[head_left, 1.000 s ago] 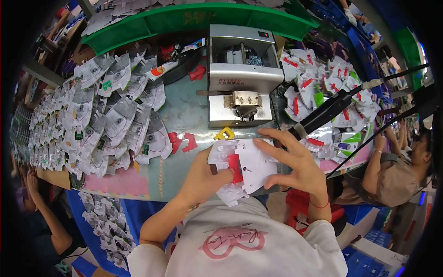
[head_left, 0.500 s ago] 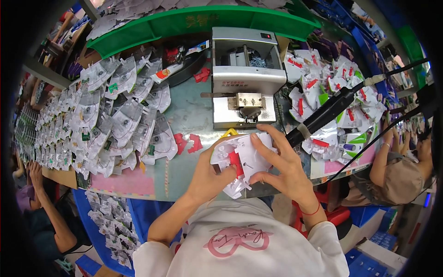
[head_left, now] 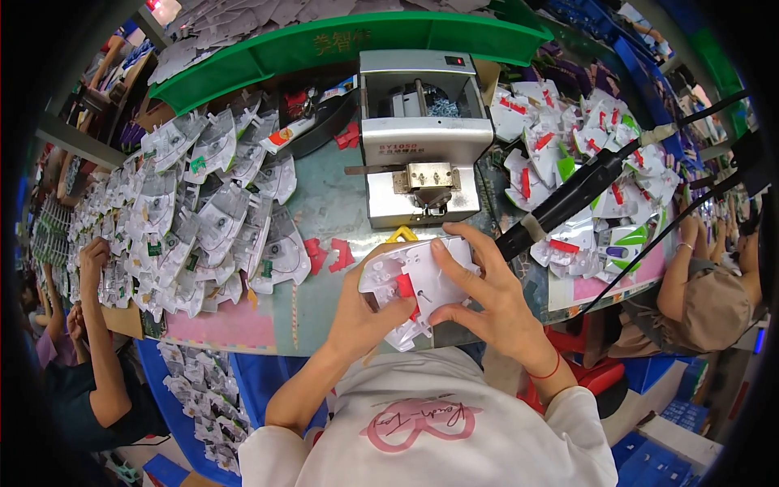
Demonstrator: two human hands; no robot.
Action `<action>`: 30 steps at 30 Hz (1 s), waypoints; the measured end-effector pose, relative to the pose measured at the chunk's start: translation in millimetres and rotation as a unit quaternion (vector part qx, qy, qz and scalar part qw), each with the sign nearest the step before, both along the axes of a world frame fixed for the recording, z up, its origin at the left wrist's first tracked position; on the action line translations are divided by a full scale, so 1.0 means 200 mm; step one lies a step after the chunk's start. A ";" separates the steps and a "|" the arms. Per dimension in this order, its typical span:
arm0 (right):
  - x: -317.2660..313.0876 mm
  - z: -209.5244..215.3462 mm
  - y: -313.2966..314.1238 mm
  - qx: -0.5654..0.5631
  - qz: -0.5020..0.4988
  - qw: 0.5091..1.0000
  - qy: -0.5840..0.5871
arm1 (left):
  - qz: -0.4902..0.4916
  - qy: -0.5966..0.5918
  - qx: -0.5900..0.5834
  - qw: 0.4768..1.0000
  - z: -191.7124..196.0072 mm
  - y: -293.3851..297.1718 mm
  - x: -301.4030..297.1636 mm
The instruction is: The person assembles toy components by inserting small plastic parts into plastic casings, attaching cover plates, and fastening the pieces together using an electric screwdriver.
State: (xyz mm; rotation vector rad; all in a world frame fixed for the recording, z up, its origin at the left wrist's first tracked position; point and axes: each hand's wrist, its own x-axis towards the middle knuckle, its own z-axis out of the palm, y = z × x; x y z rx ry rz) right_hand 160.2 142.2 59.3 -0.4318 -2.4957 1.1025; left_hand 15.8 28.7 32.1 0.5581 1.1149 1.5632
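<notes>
This looks like a factory workshop, an assembly floor for small plastic goods. The tabletop [head_left: 324, 223] is laid out as a workstation: on it stands a metal machine [head_left: 426, 138] with loose screws [head_left: 442, 107] in its open top, and a thick black corded tool [head_left: 560, 196] reaches in from the right. Near-identical clear plastic shells [head_left: 221, 213] lie overlapping at left, white parts with red pieces [head_left: 596, 140] are heaped at right, and a white plastic housing [head_left: 442, 272] is in hand between. A green bin [head_left: 341, 47] at the back and a blue crate [head_left: 258, 377] below hold more parts. Co-workers flank the station: a dark sleeve [head_left: 85, 406] at left, a person in brown [head_left: 716, 300] at right.
</notes>
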 end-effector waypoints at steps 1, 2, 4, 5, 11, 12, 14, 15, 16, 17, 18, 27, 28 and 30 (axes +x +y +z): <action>0.00 0.00 0.00 -0.003 0.016 1.000 -0.009 | -0.006 0.011 -0.002 1.000 0.01 0.01 0.00; 0.00 0.00 0.00 -0.004 0.015 1.000 -0.008 | -0.012 0.023 -0.004 1.000 0.01 0.01 0.00; 0.00 0.00 -0.01 0.017 0.007 1.000 -0.012 | 0.012 0.014 -0.025 1.000 0.03 0.03 0.04; 0.00 0.00 -0.01 0.016 0.006 1.000 -0.011 | 0.035 0.004 -0.045 0.998 0.03 0.03 0.05; 0.00 -0.01 -0.03 0.069 -0.022 0.997 0.001 | 0.024 0.040 -0.052 0.998 0.01 0.04 0.03; 0.01 -0.02 -0.02 0.069 -0.023 0.997 0.005 | 0.023 0.041 -0.050 0.998 0.01 0.04 0.03; 0.02 -0.02 -0.01 0.070 -0.025 0.997 0.010 | 0.025 0.055 -0.041 0.997 0.00 0.05 0.03; 0.02 0.01 0.01 0.074 -0.028 0.997 -0.008 | 0.024 0.056 -0.039 0.997 -0.02 0.05 0.02; 0.03 0.03 0.02 0.077 -0.030 0.996 -0.025 | 0.002 0.122 -0.020 0.992 -0.04 0.05 0.01; 0.04 0.04 0.05 0.079 -0.031 0.996 -0.024 | -0.020 0.188 -0.001 0.982 -0.06 0.05 0.00; 0.06 0.06 0.09 0.051 -0.035 0.998 0.010 | -0.022 0.188 -0.001 0.982 -0.07 0.05 0.00; -0.01 -0.01 0.14 -0.075 0.013 0.996 0.054 | -0.074 0.239 0.005 0.968 0.01 0.05 0.03; -0.01 -0.02 0.15 -0.090 0.015 0.994 0.051 | -0.106 0.237 -0.030 0.965 0.03 0.05 0.03; 0.00 -0.05 0.15 -0.105 0.016 0.993 0.048 | -0.138 0.234 -0.064 0.960 0.03 0.05 0.02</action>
